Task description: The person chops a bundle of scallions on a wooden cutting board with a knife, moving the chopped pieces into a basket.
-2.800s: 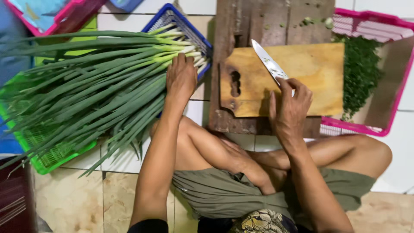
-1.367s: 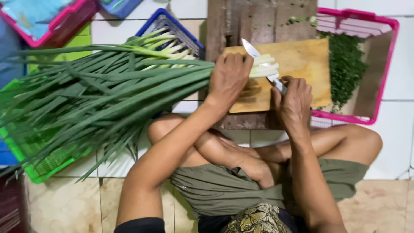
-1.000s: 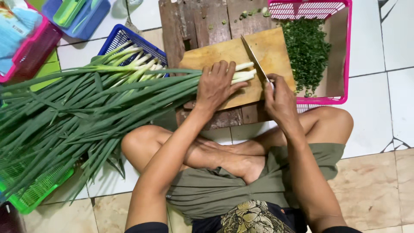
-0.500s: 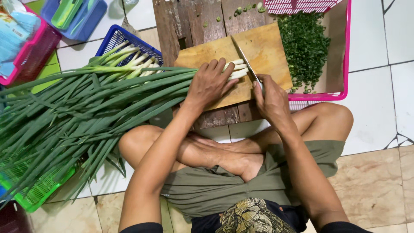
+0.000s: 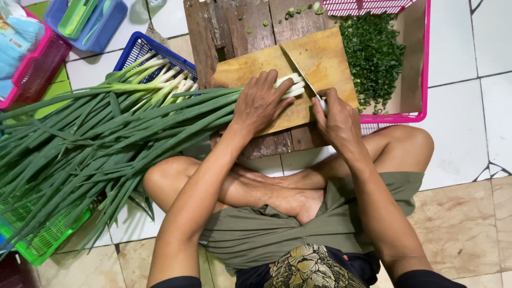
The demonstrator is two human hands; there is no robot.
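My left hand (image 5: 260, 102) presses a bunch of long green onions (image 5: 176, 109) down on a wooden cutting board (image 5: 325, 61), their white ends poking out past my fingers. My right hand (image 5: 337, 120) grips the handle of a knife (image 5: 298, 69) whose blade lies against the white onion tips. The board rests on a dark wooden plank stand (image 5: 234, 26). The rest of the onions (image 5: 80, 144) lie in a big pile to the left across the baskets.
A pink basket (image 5: 424, 69) holding chopped green onion (image 5: 373, 53) stands right of the board. A blue basket (image 5: 144, 48) and a green basket (image 5: 37, 245) lie under the onion pile. More pink and blue containers sit at the top left. My crossed legs rest on the tiled floor.
My left hand pulled a bunch of onions from the pile onto the board. The knife came down to the white ends. The view tilted and shifted.
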